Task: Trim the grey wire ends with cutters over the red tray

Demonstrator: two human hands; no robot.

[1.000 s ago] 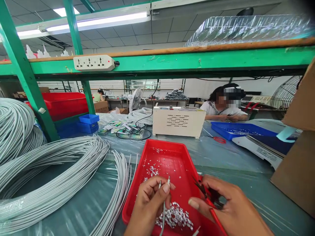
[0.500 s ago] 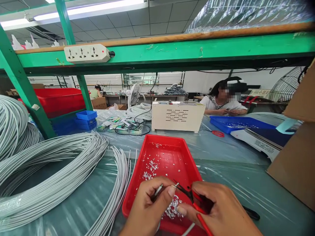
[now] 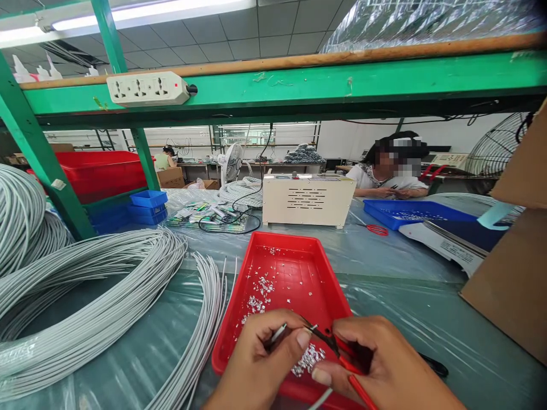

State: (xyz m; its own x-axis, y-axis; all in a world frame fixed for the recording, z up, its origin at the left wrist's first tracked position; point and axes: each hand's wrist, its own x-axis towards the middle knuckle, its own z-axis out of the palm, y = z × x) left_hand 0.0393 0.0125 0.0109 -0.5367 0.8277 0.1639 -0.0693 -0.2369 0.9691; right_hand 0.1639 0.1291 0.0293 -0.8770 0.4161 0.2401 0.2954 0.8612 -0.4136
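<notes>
My left hand [image 3: 271, 353] pinches a thin grey-white cable [image 3: 315, 328] between thumb and forefinger, with its end at the jaws of the tool. A second cut tip pokes out by the curled fingers. My right hand [image 3: 380, 359] is wrapped round red-handled snips [image 3: 329, 340], whose dark narrow jaws touch or lie beside the cable end; which one I cannot tell. A length of pale cable [image 3: 321, 397] shows below my right thumb. Beneath both hands lies a red tray [image 3: 294, 279] with small silvery scraps [image 3: 310, 360] scattered in it.
Coils of grey-white cable [image 3: 102, 302] fill the left side, and a loose bundle [image 3: 205, 319] lies beside the tray. Behind stand a beige machine [image 3: 307, 200], red scissors [image 3: 376, 230], a blue tray [image 3: 410, 212] and a scale [image 3: 444, 245]. Cardboard [image 3: 513, 285] borders the right. A person [image 3: 391, 165] sits opposite.
Both hands have shifted slightly right with the cable and snips. The pale cable end sticks out a little farther right at the jaws. The view has moved slightly.
</notes>
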